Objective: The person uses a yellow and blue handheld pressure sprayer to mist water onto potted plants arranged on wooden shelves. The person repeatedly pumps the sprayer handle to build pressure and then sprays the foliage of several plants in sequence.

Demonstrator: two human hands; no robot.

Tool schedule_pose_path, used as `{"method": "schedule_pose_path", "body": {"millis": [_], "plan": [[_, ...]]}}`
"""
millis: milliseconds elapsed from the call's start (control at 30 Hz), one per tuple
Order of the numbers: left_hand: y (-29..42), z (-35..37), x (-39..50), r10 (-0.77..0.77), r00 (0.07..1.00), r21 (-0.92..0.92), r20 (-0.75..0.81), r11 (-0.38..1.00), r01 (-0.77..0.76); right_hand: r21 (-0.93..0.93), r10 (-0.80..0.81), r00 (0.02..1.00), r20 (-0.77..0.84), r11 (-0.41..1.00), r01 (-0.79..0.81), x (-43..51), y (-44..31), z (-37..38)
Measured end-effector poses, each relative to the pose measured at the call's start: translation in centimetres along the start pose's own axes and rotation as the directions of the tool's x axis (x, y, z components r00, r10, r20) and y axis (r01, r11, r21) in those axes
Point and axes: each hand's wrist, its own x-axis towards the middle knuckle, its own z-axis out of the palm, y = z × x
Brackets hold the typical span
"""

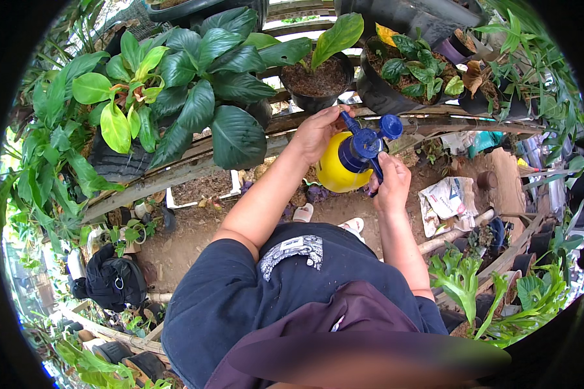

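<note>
A yellow pump sprayer bottle (pixel 340 167) with a blue head hangs in front of my body, held in both hands. My right hand (pixel 392 182) is closed around its blue handle, the thumb near the top. At the blue nozzle, the fingertips of my left hand (pixel 321 129) pinch the tip. Just beyond the nozzle stands a black pot (pixel 315 82) of brown soil with a broad-leaved plant (pixel 338 39). A wider black pot (pixel 399 82) with small dark green plants is to its right.
Large leafy plants (pixel 199 73) crowd the slatted wooden bench (pixel 185 170) at the left. On the dirt path lie a printed sack (pixel 450 204) and, farther left, a black backpack (pixel 119 282). More potted plants (pixel 467 282) line the lower right.
</note>
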Motion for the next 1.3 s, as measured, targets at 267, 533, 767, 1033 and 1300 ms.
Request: {"method": "schedule_pose_path", "body": {"millis": [267,533,767,1033,1300], "plan": [[-0.8,0.4,0.7,-0.048,0.999,-0.045,-0.021,0.998,0.047,-0.024,-0.018,0.999,-0.046,1.0,0.017,-0.3,-0.4,-0.6],[-0.9,0.8,0.8,-0.115,0.989,-0.108,-0.089,0.989,0.105,-0.039,-0.066,0.997,-0.042,0.997,0.065,-0.1,-0.8,-0.8],[-0.6,0.9,0.7,-0.105,0.988,-0.121,-0.111,0.988,0.091,-0.068,-0.063,0.997,-0.049,0.996,0.059,0.3,-1.0,-0.5],[-0.4,0.9,0.8,-0.098,0.99,-0.132,-0.096,0.988,0.085,-0.064,-0.047,0.997,-0.058,0.997,0.043,0.3,-1.4,-0.2],[-0.8,1.2,1.1,-0.085,0.991,-0.13,-0.108,0.989,0.071,-0.055,-0.065,0.997,-0.042,0.996,0.063,0.3,-1.8,-0.4]]}}
